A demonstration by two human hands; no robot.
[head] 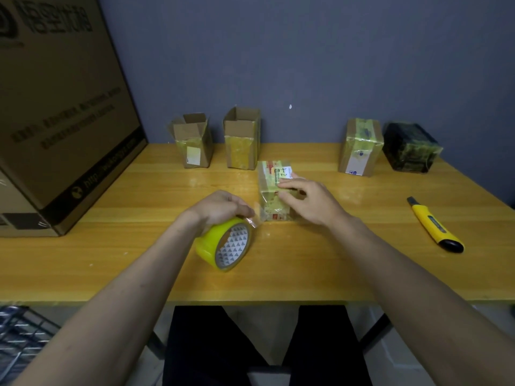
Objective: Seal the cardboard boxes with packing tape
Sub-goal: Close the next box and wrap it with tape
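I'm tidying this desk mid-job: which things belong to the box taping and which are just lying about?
In use: tape roll in left hand; small box under right hand; two open boxes; yellow knife.
Lying about: big carton; taped box; black parcel.

The yellow wooden table (111, 263) carried five small taped cardboard boxes (274, 190), a huge brown carton (55, 121) and a yellow utility knife (434, 225).

Dim, soft frame (edges bowed), tabletop (320, 263) glare.

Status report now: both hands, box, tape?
Left hand grips yellow tape roll. Right hand presses small taped cardboard box. Nothing in the way.
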